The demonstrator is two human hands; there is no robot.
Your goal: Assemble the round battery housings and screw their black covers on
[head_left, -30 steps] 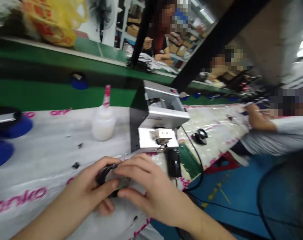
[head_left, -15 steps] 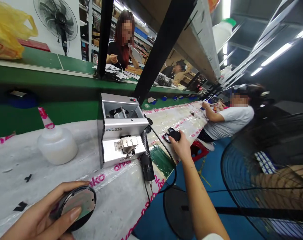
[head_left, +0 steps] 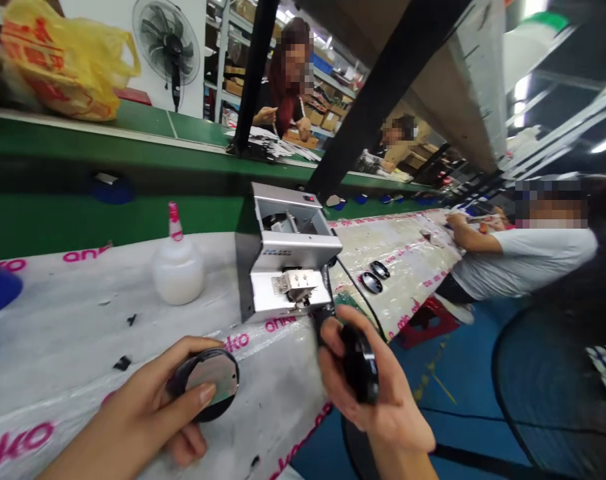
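Note:
My left hand point(head_left: 153, 400) is closed round a black disc with a glossy, mirror-like face point(head_left: 215, 380), the thumb pressed on that face. In my right hand point(head_left: 377, 393), gripped between thumb and fingers, is a second black round disc point(head_left: 359, 363), turned nearly edge-on. It is held up in front of the bench's near edge, apart from the left one. Beyond my hands stands a silver metal machine point(head_left: 293, 253) with an open top and a small metal block on its front. Two more black discs point(head_left: 371, 283) lie on the plastic sheet to the right of the machine.
A white squeeze bottle point(head_left: 179, 270) with a pink-wrapped nozzle stands left of the machine. Black scraps point(head_left: 123, 363) lie on the plastic-covered bench point(head_left: 73, 340). A black cable point(head_left: 360, 293) runs beside the machine. A co-worker in a white shirt point(head_left: 523, 260) sits at the right.
My right hand has come back toward me from the discs on the right, bringing one disc along. My left hand keeps its disc. The view has swung left.

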